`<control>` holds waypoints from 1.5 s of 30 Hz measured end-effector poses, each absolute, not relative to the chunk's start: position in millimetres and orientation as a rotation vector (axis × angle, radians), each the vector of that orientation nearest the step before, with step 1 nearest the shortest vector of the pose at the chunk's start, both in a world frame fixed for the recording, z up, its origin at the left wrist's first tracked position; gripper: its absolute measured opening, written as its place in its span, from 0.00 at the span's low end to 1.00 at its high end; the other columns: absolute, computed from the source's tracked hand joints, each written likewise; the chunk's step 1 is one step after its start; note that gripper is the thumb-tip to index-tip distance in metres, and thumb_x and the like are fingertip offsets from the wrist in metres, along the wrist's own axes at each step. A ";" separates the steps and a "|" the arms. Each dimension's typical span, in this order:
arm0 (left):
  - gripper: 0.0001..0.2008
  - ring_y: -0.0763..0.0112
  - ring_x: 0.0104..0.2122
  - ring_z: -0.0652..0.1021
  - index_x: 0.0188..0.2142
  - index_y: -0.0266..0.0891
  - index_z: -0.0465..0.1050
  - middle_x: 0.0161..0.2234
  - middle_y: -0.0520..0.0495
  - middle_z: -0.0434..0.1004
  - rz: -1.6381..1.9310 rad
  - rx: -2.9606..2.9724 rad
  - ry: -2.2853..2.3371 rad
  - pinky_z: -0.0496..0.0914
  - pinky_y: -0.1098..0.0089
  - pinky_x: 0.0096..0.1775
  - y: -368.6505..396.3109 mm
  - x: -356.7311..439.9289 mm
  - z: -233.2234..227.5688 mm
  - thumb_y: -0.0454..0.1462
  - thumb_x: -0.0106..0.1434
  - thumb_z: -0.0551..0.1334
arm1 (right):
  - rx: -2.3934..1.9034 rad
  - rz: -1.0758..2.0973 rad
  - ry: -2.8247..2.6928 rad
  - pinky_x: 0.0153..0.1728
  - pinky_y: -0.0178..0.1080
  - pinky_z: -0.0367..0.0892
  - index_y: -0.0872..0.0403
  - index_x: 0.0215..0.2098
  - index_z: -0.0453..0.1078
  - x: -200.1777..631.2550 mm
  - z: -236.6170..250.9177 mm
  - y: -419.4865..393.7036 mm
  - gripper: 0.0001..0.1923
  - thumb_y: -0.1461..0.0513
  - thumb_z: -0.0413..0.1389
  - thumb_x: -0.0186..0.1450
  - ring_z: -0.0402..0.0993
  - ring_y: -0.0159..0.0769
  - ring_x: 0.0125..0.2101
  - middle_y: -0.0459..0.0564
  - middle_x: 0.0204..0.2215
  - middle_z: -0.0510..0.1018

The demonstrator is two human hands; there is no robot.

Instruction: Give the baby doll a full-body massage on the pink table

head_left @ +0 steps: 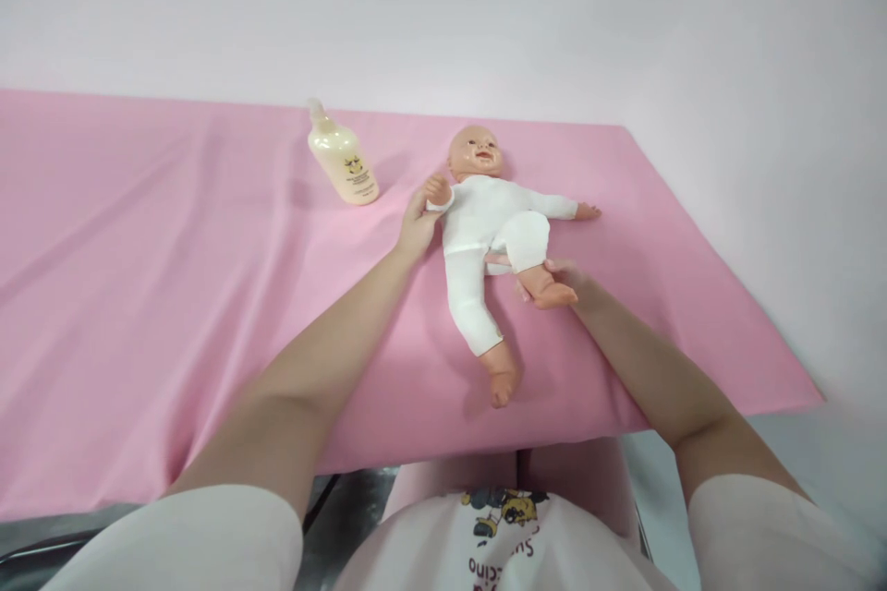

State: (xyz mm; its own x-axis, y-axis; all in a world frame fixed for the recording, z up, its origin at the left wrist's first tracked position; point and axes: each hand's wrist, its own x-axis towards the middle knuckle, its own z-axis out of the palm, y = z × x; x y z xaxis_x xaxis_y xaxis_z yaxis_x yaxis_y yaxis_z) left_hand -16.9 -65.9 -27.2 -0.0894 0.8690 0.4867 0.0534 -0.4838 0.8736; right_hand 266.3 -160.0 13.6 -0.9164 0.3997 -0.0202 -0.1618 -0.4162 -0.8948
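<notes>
A baby doll with a white cloth body lies face up on a pink cloth. Its head points to the far side, and its bare feet lie nearer me. My left hand is closed around the doll's arm on the left, close to the doll's hand; most of its fingers are hidden behind that arm. My right hand grips the lower leg on the right, thumb on top and fingertips showing beneath. That leg is bent and raised, while the other stretches out toward me.
Left of the doll, a pump bottle of pale yellow liquid lies or stands at a tilt in view. The pink cloth covers the table, with folds on the left and its front edge close to my lap. A white wall rises behind.
</notes>
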 end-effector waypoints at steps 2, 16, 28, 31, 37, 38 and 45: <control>0.13 0.60 0.48 0.77 0.42 0.45 0.71 0.43 0.46 0.78 1.687 1.401 1.073 0.70 0.59 0.54 -57.0 -20.2 -36.2 0.41 0.56 0.63 | -0.245 2.510 -1.505 0.36 0.38 0.71 0.60 0.59 0.63 267.7 14.5 -160.8 0.39 0.47 0.62 0.56 0.79 0.38 0.31 0.51 0.32 0.82; 0.12 0.62 0.53 0.76 0.47 0.50 0.65 0.49 0.48 0.77 1.772 1.175 1.203 0.72 0.61 0.55 -40.7 -36.9 -52.0 0.43 0.64 0.61 | -0.081 2.797 -1.889 0.49 0.50 0.71 0.66 0.66 0.49 263.4 17.5 -157.5 0.47 0.57 0.66 0.58 0.81 0.50 0.46 0.60 0.40 0.83; 0.11 0.60 0.50 0.77 0.40 0.45 0.73 0.45 0.46 0.77 1.764 1.542 1.068 0.70 0.58 0.56 -57.5 -24.2 -36.6 0.43 0.59 0.68 | -0.228 2.718 -1.622 0.39 0.45 0.73 0.65 0.65 0.52 267.5 17.1 -161.1 0.47 0.56 0.64 0.53 0.82 0.47 0.37 0.58 0.37 0.84; 0.10 0.56 0.54 0.75 0.39 0.43 0.77 0.49 0.43 0.76 1.717 1.800 1.056 0.66 0.55 0.60 -67.3 -21.8 -27.7 0.44 0.61 0.67 | -0.302 2.510 -1.489 0.37 0.40 0.72 0.61 0.54 0.64 268.6 9.8 -157.9 0.32 0.52 0.61 0.57 0.81 0.40 0.33 0.52 0.33 0.83; 0.13 0.58 0.55 0.73 0.45 0.45 0.81 0.52 0.44 0.75 1.497 2.086 1.120 0.65 0.55 0.61 -75.2 -22.9 -19.4 0.35 0.62 0.61 | -0.427 2.362 -1.456 0.31 0.37 0.70 0.59 0.41 0.70 260.8 8.9 -155.3 0.21 0.50 0.58 0.59 0.78 0.35 0.29 0.52 0.31 0.82; 0.15 0.58 0.55 0.74 0.45 0.45 0.81 0.52 0.45 0.76 1.485 2.117 1.121 0.64 0.54 0.61 -74.8 -23.3 -19.5 0.33 0.61 0.60 | -0.441 2.353 -1.455 0.30 0.36 0.70 0.59 0.41 0.71 259.3 10.4 -156.1 0.21 0.51 0.58 0.58 0.78 0.35 0.29 0.52 0.31 0.82; 0.18 0.60 0.54 0.74 0.44 0.44 0.81 0.51 0.45 0.78 1.423 2.194 1.135 0.63 0.55 0.61 -71.5 -24.7 -20.6 0.29 0.59 0.58 | -0.467 2.301 -1.425 0.33 0.36 0.72 0.58 0.42 0.71 254.4 13.3 -159.1 0.19 0.53 0.59 0.57 0.79 0.37 0.31 0.51 0.30 0.82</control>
